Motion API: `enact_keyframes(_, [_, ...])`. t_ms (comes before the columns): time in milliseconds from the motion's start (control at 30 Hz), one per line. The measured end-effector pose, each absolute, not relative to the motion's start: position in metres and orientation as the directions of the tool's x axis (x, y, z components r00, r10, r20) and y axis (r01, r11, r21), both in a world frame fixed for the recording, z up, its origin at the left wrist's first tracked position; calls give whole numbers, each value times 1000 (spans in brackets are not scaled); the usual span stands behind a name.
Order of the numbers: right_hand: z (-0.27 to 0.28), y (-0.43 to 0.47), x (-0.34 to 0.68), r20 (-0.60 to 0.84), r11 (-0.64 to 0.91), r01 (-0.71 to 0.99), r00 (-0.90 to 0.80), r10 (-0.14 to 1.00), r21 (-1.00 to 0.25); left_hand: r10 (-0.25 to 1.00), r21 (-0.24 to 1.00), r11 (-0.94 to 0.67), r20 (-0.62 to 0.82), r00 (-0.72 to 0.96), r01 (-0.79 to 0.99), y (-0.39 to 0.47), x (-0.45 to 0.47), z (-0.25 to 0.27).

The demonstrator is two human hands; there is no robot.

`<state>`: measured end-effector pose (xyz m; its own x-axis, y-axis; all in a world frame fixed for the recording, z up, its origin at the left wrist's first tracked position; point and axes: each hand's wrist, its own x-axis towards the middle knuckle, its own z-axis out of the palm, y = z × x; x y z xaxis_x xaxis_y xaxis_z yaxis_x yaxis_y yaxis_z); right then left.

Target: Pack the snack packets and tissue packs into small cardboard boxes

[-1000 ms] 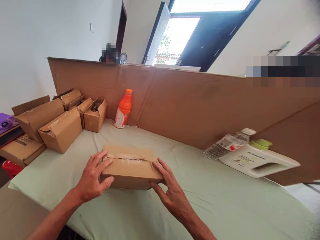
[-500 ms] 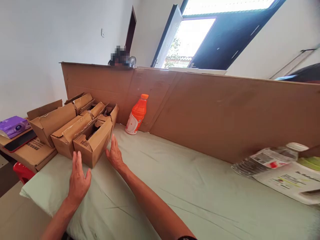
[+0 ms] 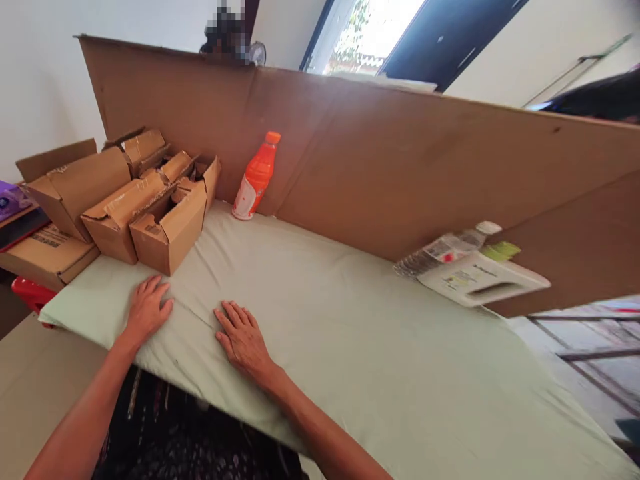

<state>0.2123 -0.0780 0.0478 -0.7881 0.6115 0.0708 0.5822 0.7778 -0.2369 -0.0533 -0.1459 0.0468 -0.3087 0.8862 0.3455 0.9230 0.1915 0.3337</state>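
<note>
My left hand [image 3: 148, 309] lies palm down on the pale green cloth [image 3: 320, 320], fingers spread, just in front of the cardboard boxes. Flat on the same cloth, my right hand [image 3: 243, 337] is open and holds nothing. The nearest cardboard box [image 3: 184, 223] stands with its top open, beyond both hands and touching neither; dark contents inside cannot be made out. Close beside it on the left is another narrow box [image 3: 113, 230]. An orange bottle [image 3: 257, 177] with a white label stands behind, by the cardboard panel.
A tall cardboard panel [image 3: 380, 180] runs along the table's back. At the right lie a clear plastic bottle [image 3: 440, 252] and a white jug [image 3: 465, 283]. A flat carton [image 3: 50, 250], a purple pack [image 3: 11, 200] and a red stool [image 3: 33, 293] are at the left. Someone's head shows beyond the panel.
Both hands have drawn back from the nearest box and come down flat on the cloth. My view has tilted down and turned right, showing more of the table's right end.
</note>
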Motion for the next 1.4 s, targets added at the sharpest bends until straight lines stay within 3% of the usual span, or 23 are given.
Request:
enact_keyframes(467, [70, -100, 232, 41, 804, 555, -817, 575, -213, 931, 171, 265, 210, -298, 949, -180, 2, 68])
enact_keyframes(767, [64, -106, 276, 66, 746, 624, -755, 652, -230, 945, 143, 229, 203, -255, 963, -200, 18, 70])
enact_keyframes(1200, [47, -115, 276, 214, 768, 612, -738, 640, -190, 911, 216, 225, 299, -284, 950, -210, 17, 68])
enact_keyframes(1400, [27, -114, 280, 294, 789, 591, -734, 612, -169, 796, 345, 145, 516, -316, 927, -191, -10, 111])
